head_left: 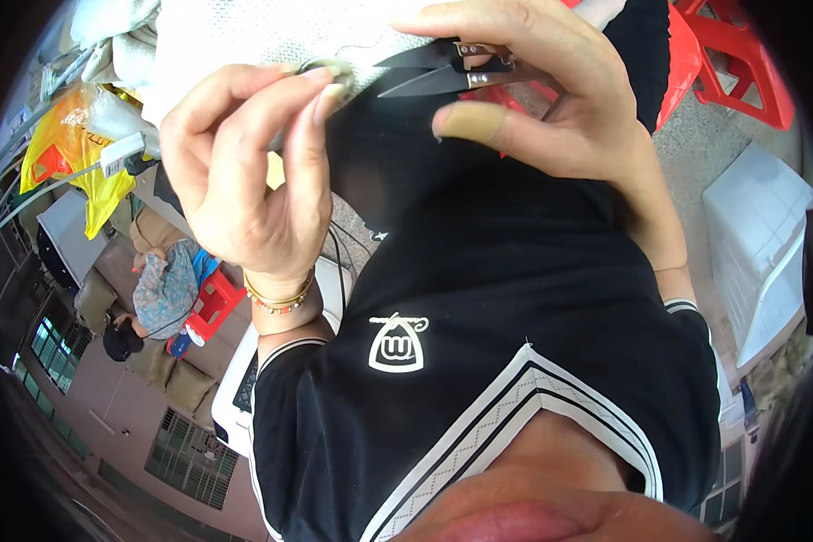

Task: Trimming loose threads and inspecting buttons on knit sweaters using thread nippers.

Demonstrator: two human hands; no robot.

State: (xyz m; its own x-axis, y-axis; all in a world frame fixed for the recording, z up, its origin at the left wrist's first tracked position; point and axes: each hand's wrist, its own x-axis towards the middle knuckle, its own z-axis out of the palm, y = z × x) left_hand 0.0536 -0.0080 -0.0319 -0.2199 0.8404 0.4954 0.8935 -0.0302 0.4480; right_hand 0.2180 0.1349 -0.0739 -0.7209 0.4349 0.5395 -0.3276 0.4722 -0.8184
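Note:
My left hand [253, 172] is raised with thumb and fingertips pinched together. A small greyish rounded piece [338, 81] shows at those fingertips; its kind is unclear, since the fingers cover part of it. My right hand [578, 104] grips a pair of thread snips [447, 78] with dark blades parted and pointing left toward the pinched piece. Beige tape or a finger cover wraps the right thumb. White knitted fabric [235, 32] spreads behind and beyond both hands, over my lap. A thin dark thread curves across it near the left fingertips.
Red plastic stools [741, 77] stand at the far right, above a white panel-like thing [754, 248]. On the left are a yellow plastic bag [99, 185], a white plug block with cable [122, 155], and another person [165, 291] near a red stool [215, 307].

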